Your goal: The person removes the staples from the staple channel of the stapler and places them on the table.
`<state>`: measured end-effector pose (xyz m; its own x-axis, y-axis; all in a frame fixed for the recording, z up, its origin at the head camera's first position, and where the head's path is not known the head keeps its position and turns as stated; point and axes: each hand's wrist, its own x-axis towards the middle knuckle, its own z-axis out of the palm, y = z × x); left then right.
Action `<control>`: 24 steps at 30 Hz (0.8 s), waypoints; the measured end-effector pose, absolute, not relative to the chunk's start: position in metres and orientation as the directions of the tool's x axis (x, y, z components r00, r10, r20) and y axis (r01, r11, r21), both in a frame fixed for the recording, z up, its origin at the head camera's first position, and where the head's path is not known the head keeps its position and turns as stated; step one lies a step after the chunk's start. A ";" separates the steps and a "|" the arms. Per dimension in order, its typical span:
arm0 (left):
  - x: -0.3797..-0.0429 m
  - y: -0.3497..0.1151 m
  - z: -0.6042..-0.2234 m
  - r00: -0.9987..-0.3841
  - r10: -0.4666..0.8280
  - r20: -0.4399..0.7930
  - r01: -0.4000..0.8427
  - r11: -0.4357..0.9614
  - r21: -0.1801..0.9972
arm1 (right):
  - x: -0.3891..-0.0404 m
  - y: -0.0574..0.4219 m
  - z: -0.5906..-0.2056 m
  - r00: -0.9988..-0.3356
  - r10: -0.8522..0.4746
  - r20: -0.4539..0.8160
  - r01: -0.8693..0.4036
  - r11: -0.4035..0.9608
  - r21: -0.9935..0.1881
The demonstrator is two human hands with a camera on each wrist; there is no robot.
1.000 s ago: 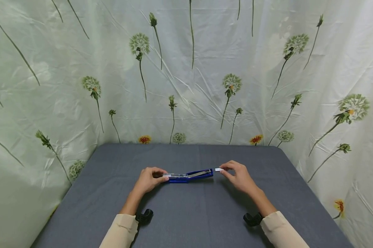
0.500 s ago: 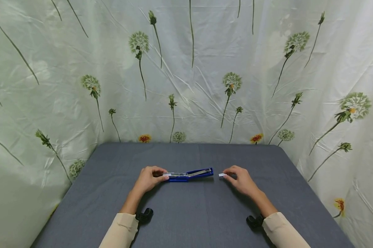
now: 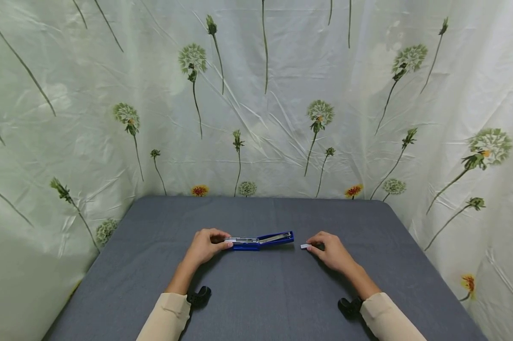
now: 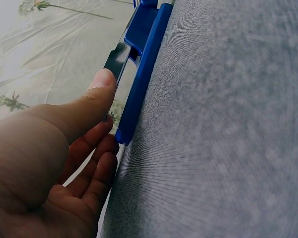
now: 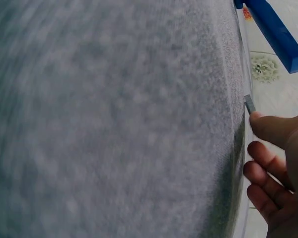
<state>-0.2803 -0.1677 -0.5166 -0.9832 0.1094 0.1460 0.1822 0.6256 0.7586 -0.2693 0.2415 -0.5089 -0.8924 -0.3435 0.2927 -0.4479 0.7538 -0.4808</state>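
Note:
A blue stapler [image 3: 247, 246] lies on the grey cloth, its top arm [image 3: 277, 237] swung back to the right and raised off the table. My left hand [image 3: 205, 246] pinches the stapler's left end; the left wrist view shows the thumb [image 4: 103, 82] on its metal magazine [image 4: 117, 59], with the other fingertips by the blue base [image 4: 139, 94]. Just right of the raised arm, my right hand [image 3: 330, 251] pinches a short silver strip of staples [image 3: 304, 246] between thumb and fingers. In the right wrist view the strip [image 5: 250, 104] pokes out past the thumb, close to the cloth.
The grey cloth-covered table [image 3: 256, 293] reaches back to a pale curtain [image 3: 256, 109] printed with dandelions, which also hangs along both sides. Each wrist carries a black camera mount, one on the left [image 3: 200, 297] and one on the right [image 3: 349, 308].
My right hand has moved slightly right and down toward the table with the staple strip, away from the stapler's raised arm. The left hand and stapler stay in place.

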 end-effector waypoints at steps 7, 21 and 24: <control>-0.279 -0.168 -0.518 -0.984 0.108 0.139 0.176 0.623 0.762 | -0.269 0.241 -0.513 -0.904 -0.336 0.265 -0.424 0.792 -0.439; -0.281 -0.167 -0.519 -0.986 0.100 0.135 0.168 0.627 0.760 | -0.269 0.242 -0.507 -0.907 -0.347 0.238 -0.419 0.796 -0.436; -0.281 -0.168 -0.519 -0.984 0.103 0.145 0.177 0.628 0.758 | -0.267 0.242 -0.505 -0.909 -0.351 0.224 -0.415 0.800 -0.432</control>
<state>-0.2812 -0.1675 -0.5193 -0.9841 0.1026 0.1449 0.1770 0.6275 0.7582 -0.2675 0.2418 -0.5046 -0.9092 -0.3508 0.2244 -0.4154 0.8005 -0.4320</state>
